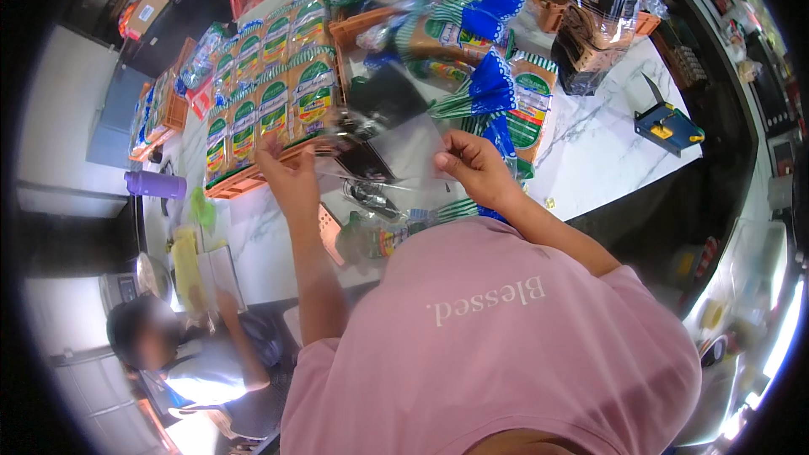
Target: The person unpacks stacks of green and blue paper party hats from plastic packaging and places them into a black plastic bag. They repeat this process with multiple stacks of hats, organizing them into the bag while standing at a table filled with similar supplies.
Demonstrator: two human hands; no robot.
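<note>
Between my hands a clear plastic bag with black panels (404,139) is stretched out, blurred by motion. My right hand (471,161) grips its right edge between thumb and fingers. At its left end is my left hand (287,161), thumb and fingers apart; whether it touches the film is unclear. Bagged loaves of sliced bread (273,104) fill an orange plastic crate (237,184) just beyond my left hand. Past my right hand stands another bagged loaf (531,107), beside blue-and-green bread bags (490,82). A bread bag (379,237) lies close to my body.
A bag tape dispenser (669,126) stands on the marble-look table (607,164) at right, near dark-wrapped loaves (597,38). At left are a purple bottle (155,184), another crate (174,107) and a seated person (196,354) with an open notebook (220,275). A phone (328,234) lies near my left forearm.
</note>
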